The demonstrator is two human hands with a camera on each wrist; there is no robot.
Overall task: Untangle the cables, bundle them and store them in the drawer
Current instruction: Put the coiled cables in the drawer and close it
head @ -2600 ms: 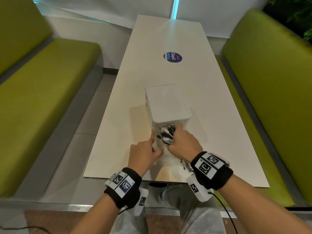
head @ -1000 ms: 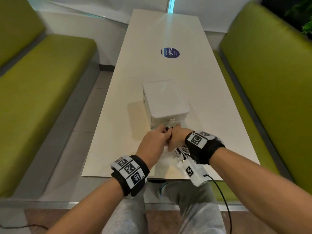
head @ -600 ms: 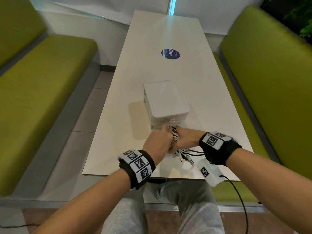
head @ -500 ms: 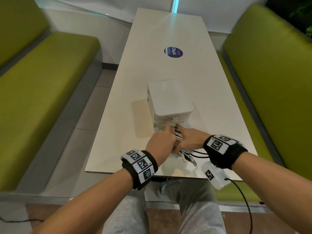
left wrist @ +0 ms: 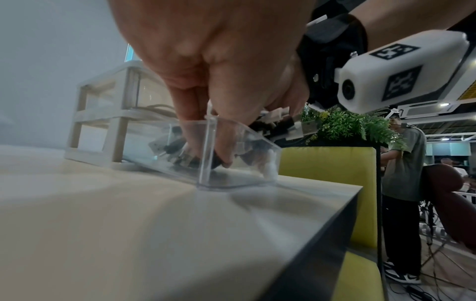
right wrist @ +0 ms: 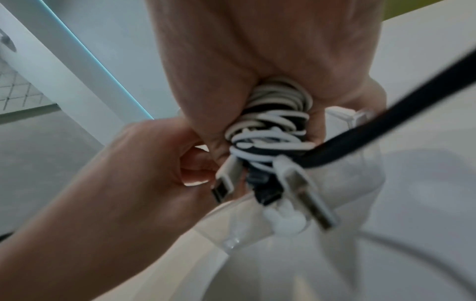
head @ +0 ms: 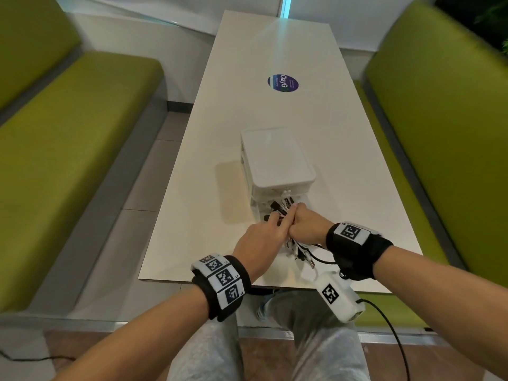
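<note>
The right hand (head: pixel 305 225) has its grip clamped on the bundle of cables (right wrist: pixel 270 130), lying lengthwise over the open clear drawer (left wrist: pixel 231 163); the left hand (head: pixel 261 240), fingers (left wrist: pixel 190 106) straight, pushes the plugs downward on the worktop (head: pixel 275 119).

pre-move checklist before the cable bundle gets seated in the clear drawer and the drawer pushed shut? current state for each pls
1. Bundle held: ok. The right hand grips the black and white cable bundle.
2. Drawer open: ok. The clear drawer is pulled out of the white drawer unit and tilts down toward the table.
3. Left hand helping: ok. Its fingers reach down inside the drawer.
4. Bundle fully inside: not ok. Plugs stick out over the front wall.
5. Loose ends: not ok. A black cable trails out toward the right wrist.
6. Bundle tied: cannot tell.
</note>
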